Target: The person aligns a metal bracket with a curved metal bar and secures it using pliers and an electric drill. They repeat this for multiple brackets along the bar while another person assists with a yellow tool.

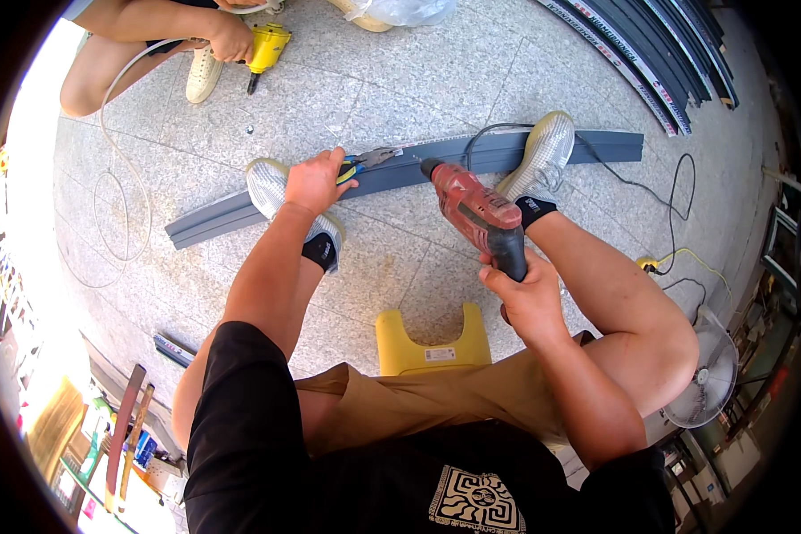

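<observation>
My left hand (pixel 314 181) is closed around the handles of blue-and-yellow pliers (pixel 374 158). Their jaws point right, over a long dark grey profile (pixel 400 178) lying on the floor. Whether the jaws grip anything is too small to tell. In my right hand (pixel 536 298) is a red corded power drill (pixel 472 206), held by its black handle. Its chuck and thin bit aim at the profile, close to the plier jaws; I cannot tell if the bit touches. My left shoe (pixel 269 187) and right shoe (pixel 546 151) rest on or against the profile.
A black cord (pixel 632 184) loops from the drill across the floor at right. More dark profiles (pixel 632 53) lie at the far right. Across from me, another person's hand holds a yellow power tool (pixel 267 49). A yellow stool (pixel 432 351) is beneath me; a fan (pixel 703 378) stands right.
</observation>
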{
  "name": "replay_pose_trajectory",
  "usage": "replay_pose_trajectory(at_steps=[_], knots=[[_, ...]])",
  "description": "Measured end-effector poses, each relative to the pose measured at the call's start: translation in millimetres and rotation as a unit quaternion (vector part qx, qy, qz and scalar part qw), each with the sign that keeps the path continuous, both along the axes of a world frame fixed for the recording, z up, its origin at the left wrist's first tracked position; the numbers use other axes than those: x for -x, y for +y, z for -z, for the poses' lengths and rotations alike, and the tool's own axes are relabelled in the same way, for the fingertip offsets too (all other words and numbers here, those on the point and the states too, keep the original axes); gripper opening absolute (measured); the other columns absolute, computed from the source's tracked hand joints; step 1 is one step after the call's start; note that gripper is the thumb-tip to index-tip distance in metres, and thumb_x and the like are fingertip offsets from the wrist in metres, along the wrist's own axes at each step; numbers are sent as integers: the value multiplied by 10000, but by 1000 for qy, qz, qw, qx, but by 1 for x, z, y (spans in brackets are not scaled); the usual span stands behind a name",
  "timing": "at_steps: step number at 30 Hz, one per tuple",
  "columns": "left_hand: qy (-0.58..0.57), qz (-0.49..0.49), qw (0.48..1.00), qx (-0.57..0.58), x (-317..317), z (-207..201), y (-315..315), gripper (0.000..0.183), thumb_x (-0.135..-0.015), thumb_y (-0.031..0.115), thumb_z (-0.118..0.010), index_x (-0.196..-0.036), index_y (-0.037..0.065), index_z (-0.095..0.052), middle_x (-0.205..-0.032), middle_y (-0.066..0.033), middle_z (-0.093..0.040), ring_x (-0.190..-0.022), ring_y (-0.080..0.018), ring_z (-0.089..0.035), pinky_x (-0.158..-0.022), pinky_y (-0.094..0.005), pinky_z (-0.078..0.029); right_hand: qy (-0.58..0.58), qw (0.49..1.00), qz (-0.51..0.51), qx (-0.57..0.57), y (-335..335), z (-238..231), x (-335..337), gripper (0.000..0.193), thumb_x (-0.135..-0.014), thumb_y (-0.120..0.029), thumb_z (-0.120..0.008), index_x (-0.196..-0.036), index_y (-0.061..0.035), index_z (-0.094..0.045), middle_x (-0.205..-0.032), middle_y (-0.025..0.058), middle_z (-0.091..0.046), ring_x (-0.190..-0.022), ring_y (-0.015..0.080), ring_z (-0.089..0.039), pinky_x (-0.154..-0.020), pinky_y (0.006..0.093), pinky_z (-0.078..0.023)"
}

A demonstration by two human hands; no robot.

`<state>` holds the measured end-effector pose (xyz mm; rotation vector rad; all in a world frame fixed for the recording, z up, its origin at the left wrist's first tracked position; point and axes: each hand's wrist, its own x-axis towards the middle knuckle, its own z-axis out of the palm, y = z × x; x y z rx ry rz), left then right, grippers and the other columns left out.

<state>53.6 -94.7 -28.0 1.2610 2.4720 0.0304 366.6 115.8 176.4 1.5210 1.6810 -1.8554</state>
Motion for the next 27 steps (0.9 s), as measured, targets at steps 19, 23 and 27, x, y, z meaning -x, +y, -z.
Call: replay_pose_trajectory(at_steps=[19,23,27], knots=[[19,24,999,-24,-5,6,-4,434,-816,247,-903,-1085,141,-580,-978,-70,-718,-913,-327,-767,-761,-476,-624,31,948,-179,-259,-17,35,-7,589,-866,-165,-797,-1424,-11,-688,-1082,268,-766,-996,419,-774,-886,434,-606],[27,19,999,-13,-8,2,-2,442,-808,247,-910,-1085,147,-581,-980,-68,-712,-908,-327,-765,-758,-473,-625,44,921,-217,-321,-21,42,-8,627,-821,-143,-803,-1429,-34,-692,-1115,252,-761,-995,437,-757,-883,500,-602],[27,16,999,-20,-11,4,-3,442,-807,249,-912,-1086,156,-582,-983,-67,-706,-906,-329,-765,-754,-470,-625,29,910,-257,-325,-21,40,-8,668,-794,-131,-818,-1444,-46,-683,-1093,229,-761,-965,432,-752,-863,505,-597]])
